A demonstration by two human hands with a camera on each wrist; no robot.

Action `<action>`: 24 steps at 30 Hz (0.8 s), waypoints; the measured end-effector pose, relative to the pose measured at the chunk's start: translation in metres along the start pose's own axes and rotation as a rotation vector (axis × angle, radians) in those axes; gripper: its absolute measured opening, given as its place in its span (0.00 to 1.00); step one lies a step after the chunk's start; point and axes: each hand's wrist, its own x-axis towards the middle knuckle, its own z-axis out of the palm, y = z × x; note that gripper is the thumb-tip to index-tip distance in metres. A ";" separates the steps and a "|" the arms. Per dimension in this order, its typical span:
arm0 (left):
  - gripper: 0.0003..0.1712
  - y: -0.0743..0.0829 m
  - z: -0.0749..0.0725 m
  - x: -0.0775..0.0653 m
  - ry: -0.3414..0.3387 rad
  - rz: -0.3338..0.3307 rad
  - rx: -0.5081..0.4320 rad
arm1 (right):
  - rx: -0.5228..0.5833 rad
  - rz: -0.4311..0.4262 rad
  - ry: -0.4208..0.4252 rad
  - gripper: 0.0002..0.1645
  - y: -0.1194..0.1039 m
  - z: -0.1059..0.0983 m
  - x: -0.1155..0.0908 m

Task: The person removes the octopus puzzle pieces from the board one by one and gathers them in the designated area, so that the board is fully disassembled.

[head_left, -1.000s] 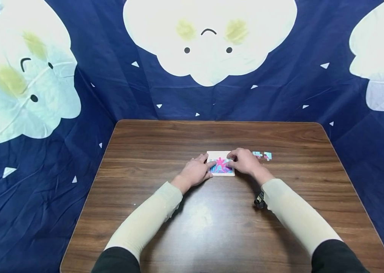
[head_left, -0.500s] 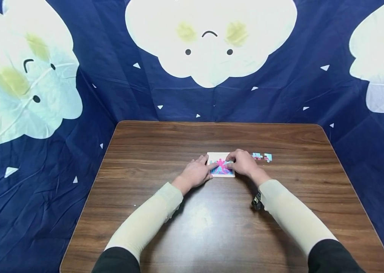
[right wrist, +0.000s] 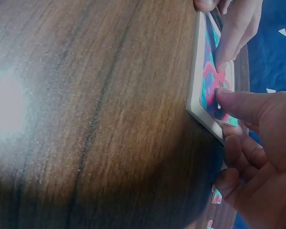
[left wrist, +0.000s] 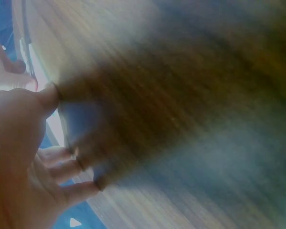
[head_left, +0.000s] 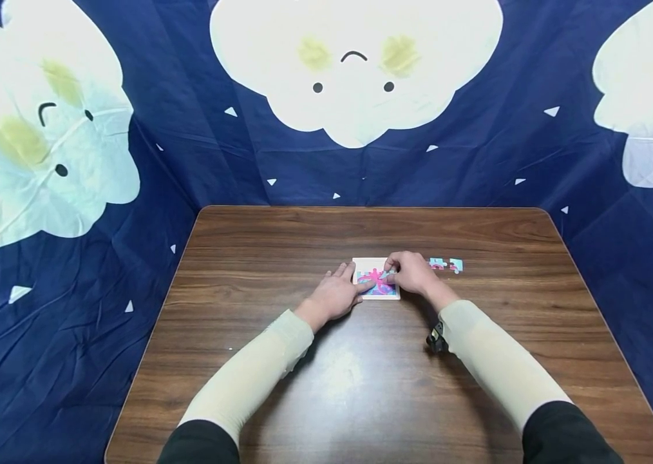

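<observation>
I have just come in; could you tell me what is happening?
Someone is working at a puzzle tray. The left hand rests at its left edge, while the right hand pinches a piece at its right side. The tray's visible far part is bare, and two loose pieces lie on the table to the right.

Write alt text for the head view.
A person's right hand pinches a puzzle piece at a pink-and-blue jigsaw in a white tray, while the left hand touches its left side. Two loose pieces lie to the right on a wooden table.
</observation>
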 end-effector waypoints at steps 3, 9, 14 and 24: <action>0.29 0.000 0.000 0.000 -0.005 0.000 -0.005 | 0.022 -0.005 -0.003 0.08 0.000 -0.002 -0.001; 0.29 0.000 -0.001 -0.001 -0.013 -0.005 -0.030 | 0.013 -0.044 0.014 0.04 0.001 -0.005 -0.003; 0.29 0.000 -0.001 0.000 -0.013 -0.006 -0.031 | -0.032 -0.060 0.024 0.04 0.002 -0.003 -0.005; 0.29 -0.001 -0.001 0.001 -0.009 -0.001 -0.020 | 0.019 -0.068 0.039 0.09 0.005 -0.005 -0.009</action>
